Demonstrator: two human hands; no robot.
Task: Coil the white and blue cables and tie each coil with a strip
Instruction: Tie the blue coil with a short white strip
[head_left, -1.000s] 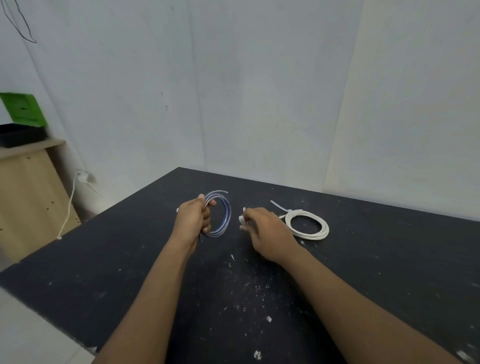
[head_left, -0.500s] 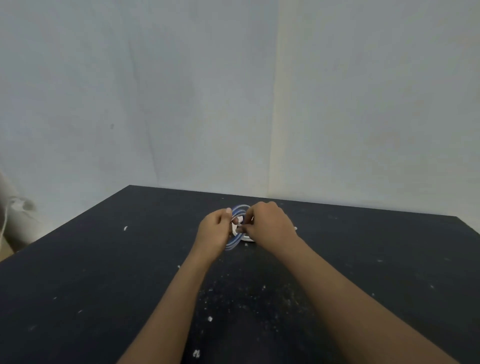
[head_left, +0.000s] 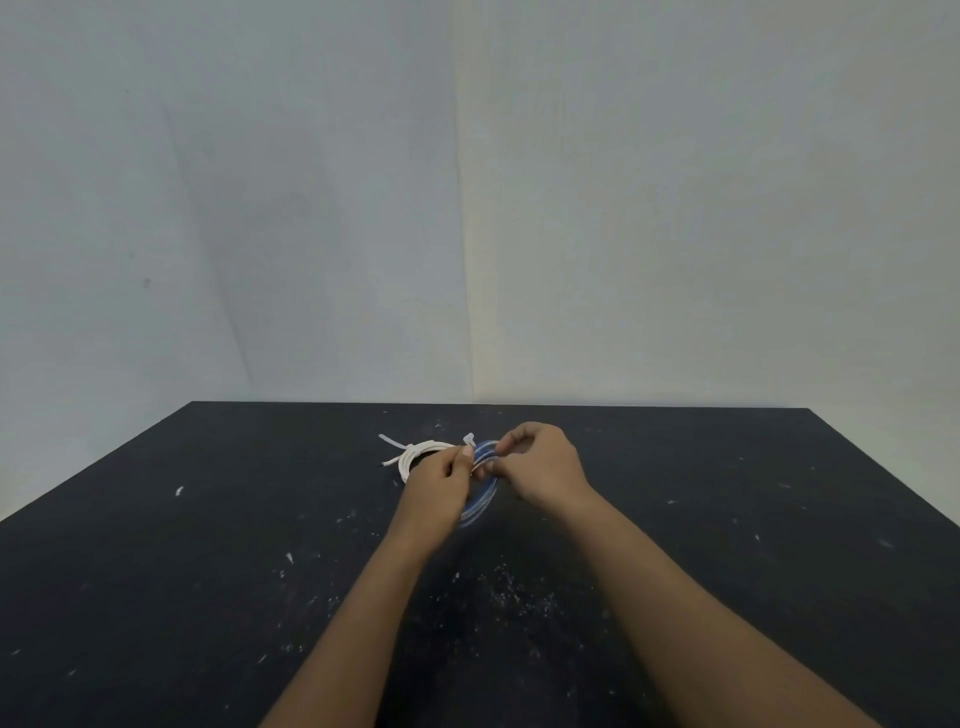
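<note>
Both pinching: my left hand (head_left: 435, 484) holds strip (head_left: 469, 439), right hand (head_left: 541, 467) holds blue coil (head_left: 481, 506), upright between them.

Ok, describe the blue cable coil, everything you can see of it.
The blue coil is a few turns of thin, glossy blue cable with pale streaks, wound into a ring. It stands on edge over the dark table; whether its bottom touches it is unclear. The left hand grips its left side, the right hand pinches its upper arc. A white strip pokes up at the top, not visibly closed round it.
</note>
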